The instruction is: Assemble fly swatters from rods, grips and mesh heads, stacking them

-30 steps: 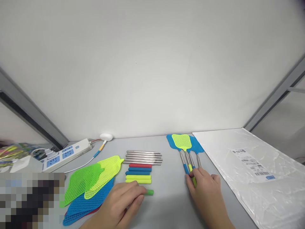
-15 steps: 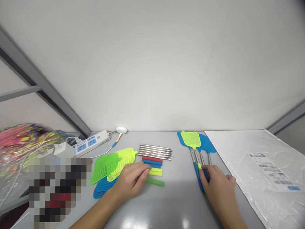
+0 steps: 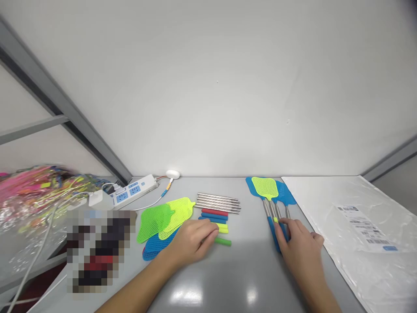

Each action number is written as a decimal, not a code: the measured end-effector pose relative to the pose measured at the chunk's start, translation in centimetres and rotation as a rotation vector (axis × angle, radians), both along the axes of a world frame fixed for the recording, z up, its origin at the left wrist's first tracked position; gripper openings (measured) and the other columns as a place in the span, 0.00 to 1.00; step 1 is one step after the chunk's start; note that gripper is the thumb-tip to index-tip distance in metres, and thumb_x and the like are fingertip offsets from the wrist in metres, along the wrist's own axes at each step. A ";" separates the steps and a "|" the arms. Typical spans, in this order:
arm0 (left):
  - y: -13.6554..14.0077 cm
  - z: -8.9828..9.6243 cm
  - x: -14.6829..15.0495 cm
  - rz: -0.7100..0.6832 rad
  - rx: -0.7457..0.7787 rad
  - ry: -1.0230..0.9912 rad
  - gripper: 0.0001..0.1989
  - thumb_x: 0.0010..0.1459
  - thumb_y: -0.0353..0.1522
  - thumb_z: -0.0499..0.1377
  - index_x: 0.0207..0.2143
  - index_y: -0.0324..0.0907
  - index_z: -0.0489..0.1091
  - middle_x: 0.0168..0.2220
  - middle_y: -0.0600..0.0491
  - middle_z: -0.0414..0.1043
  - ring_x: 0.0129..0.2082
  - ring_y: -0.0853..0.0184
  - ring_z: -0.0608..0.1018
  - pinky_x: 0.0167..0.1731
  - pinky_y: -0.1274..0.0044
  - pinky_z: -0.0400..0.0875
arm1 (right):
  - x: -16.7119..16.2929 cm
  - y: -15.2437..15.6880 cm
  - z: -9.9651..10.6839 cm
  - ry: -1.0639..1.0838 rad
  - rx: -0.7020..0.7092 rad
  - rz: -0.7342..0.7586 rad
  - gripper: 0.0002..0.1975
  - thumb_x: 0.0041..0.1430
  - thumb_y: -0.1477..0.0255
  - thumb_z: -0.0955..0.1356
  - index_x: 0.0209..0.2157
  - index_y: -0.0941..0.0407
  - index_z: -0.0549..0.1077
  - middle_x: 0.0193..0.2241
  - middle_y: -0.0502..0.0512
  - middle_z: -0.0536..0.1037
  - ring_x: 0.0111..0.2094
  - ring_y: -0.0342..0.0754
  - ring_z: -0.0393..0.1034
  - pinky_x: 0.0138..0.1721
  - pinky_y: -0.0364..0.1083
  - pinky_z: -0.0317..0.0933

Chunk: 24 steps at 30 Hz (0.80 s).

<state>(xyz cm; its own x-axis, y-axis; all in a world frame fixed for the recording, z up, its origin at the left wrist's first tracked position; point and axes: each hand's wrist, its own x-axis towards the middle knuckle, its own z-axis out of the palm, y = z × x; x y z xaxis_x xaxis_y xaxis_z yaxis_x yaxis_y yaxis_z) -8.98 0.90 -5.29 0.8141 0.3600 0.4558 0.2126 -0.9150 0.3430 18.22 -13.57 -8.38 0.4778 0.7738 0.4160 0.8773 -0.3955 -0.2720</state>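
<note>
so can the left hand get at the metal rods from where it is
Probably yes: the left hand is close to the metal rods, nothing visibly covers them, and the coloured tubes between lie flat, seemingly low enough to reach over.

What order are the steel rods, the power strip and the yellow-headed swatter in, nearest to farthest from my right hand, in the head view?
1. Yellow-headed swatter: its handle is right at the right hand.
2. Steel rods: left of that hand.
3. Power strip: far left, past the rods.
</note>
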 end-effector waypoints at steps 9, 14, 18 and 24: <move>0.2 0.7 -0.6 0.031 0.122 0.344 0.15 0.66 0.39 0.51 0.29 0.43 0.69 0.25 0.56 0.69 0.25 0.70 0.71 0.23 0.75 0.52 | -4.0 7.3 4.5 -0.033 -0.315 0.499 0.12 0.66 0.69 0.60 0.36 0.54 0.73 0.34 0.52 0.75 0.32 0.47 0.68 0.38 0.47 0.52; 0.3 0.5 -0.7 0.102 0.138 0.355 0.16 0.66 0.40 0.50 0.30 0.43 0.69 0.27 0.56 0.70 0.26 0.69 0.72 0.22 0.74 0.51 | -4.1 14.2 5.3 -0.072 -0.379 0.561 0.11 0.64 0.70 0.62 0.37 0.54 0.76 0.34 0.54 0.76 0.30 0.46 0.68 0.33 0.45 0.51; 0.6 0.3 -1.0 0.127 0.150 0.376 0.14 0.67 0.35 0.50 0.29 0.42 0.68 0.27 0.55 0.69 0.25 0.70 0.71 0.21 0.75 0.49 | -4.5 17.3 4.7 -0.090 -0.440 0.622 0.09 0.61 0.69 0.65 0.34 0.54 0.77 0.33 0.53 0.76 0.28 0.45 0.68 0.32 0.45 0.51; 1.1 -0.3 -1.4 0.153 0.166 0.457 0.05 0.59 0.26 0.56 0.30 0.42 0.67 0.28 0.54 0.68 0.24 0.69 0.70 0.18 0.74 0.47 | -5.0 18.4 3.2 -0.109 -0.464 0.669 0.11 0.62 0.69 0.63 0.33 0.53 0.76 0.33 0.53 0.76 0.30 0.47 0.69 0.35 0.45 0.51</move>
